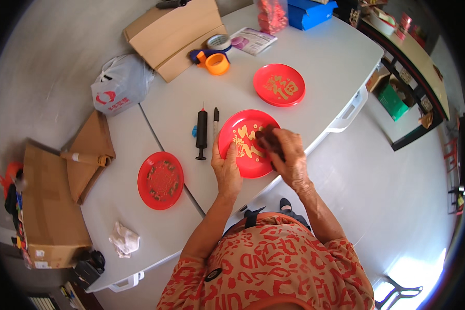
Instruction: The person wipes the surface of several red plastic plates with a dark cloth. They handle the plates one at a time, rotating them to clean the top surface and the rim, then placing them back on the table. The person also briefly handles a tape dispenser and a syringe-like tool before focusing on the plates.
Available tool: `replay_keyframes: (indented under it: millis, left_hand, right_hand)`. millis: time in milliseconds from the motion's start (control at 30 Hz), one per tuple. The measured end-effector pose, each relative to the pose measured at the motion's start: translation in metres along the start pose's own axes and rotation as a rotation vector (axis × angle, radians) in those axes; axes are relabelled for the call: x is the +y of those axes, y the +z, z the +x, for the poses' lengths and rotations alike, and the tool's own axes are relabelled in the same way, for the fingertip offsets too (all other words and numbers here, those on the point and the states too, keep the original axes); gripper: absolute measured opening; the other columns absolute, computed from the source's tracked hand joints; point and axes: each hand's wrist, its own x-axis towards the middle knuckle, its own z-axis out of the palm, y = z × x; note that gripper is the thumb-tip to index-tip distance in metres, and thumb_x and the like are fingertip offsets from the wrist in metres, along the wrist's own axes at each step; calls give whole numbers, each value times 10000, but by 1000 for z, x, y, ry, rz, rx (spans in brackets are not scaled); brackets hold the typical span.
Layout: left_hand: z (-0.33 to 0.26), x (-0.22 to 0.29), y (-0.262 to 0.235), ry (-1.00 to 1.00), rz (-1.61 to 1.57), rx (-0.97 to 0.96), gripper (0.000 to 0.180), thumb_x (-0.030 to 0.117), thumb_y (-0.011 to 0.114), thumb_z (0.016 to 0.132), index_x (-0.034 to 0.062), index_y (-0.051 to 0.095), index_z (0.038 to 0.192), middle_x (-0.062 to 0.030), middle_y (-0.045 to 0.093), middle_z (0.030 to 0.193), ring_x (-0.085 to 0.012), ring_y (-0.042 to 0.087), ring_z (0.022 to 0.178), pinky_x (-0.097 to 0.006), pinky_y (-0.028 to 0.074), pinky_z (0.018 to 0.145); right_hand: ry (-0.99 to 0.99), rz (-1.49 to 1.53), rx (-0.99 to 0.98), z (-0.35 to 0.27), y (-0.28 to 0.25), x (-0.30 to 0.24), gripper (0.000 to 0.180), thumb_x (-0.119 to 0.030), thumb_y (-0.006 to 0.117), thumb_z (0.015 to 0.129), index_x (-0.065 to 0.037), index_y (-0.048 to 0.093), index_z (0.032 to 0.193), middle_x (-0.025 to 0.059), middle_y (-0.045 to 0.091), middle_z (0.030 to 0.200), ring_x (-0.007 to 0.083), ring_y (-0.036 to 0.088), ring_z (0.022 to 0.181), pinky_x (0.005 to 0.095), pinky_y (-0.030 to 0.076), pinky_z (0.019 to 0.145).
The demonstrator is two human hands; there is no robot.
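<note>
My left hand (228, 173) grips the left rim of a round red plate (253, 168) with gold printed designs, thumb on top. Over the plate's right side, my right hand (292, 157) is closed on a dark brown cloth-like wad (269, 140), which touches or hovers just above the surface; its exact kind is blurred. Just left of the plate lie a black marker (216, 118) and a black hand pump (202, 135) with a thin needle tip. Farther off sits another red plate (279, 85), apparently stacked on one more. A red plate (160, 181) with a patterned middle rests at left.
A crumpled pale cloth (124, 239) lies at the near left. Along the left stand cardboard boxes (51, 199) and a grey plastic bag (121, 85). Tape rolls (217, 64), an open carton (175, 33) and a blue box (310, 14) occupy the far side. Shelving (418, 62) stands beyond the table's right edge.
</note>
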Motion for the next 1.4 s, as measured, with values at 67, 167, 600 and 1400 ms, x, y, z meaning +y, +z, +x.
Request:
replay_keyframes:
  millis: [67, 167, 600, 1400]
  left_hand:
    - [4, -13, -1, 66, 42, -1, 384, 142, 496, 990, -7, 435, 1339, -89, 577, 1196, -138, 573, 1045, -283, 477, 916]
    - [7, -22, -8, 33, 9, 25, 337, 166, 497, 995, -8, 492, 1283, -73, 599, 1153, -122, 573, 1021, -281, 454, 938]
    - [8, -23, -6, 89, 111, -11, 368, 305, 450, 1020, -3, 555, 1192, -56, 627, 1060, -103, 584, 920, -262, 511, 808]
    - [12, -30, -17, 74, 248, 52, 481, 410, 346, 1039, -18, 560, 984, -19, 557, 862, -91, 490, 796, -253, 451, 729]
  right_hand:
    - [-22, -53, -102, -12, 8, -4, 582, 26, 726, 630, 18, 546, 1183, 200, 581, 1140, 376, 552, 1017, 448, 458, 901]
    - [-240, -8, -145, -23, 18, -21, 555, 10, 717, 597, 17, 579, 1134, 182, 595, 1109, 350, 558, 992, 438, 475, 846]
    - [87, -228, 222, 17, 48, 2, 536, 42, 706, 619, -77, 621, 1135, 145, 530, 1115, 348, 506, 981, 426, 485, 828]
    - [149, -477, 262, 33, 62, -13, 421, -83, 731, 631, -141, 649, 1040, 95, 505, 1059, 290, 498, 946, 400, 432, 810]
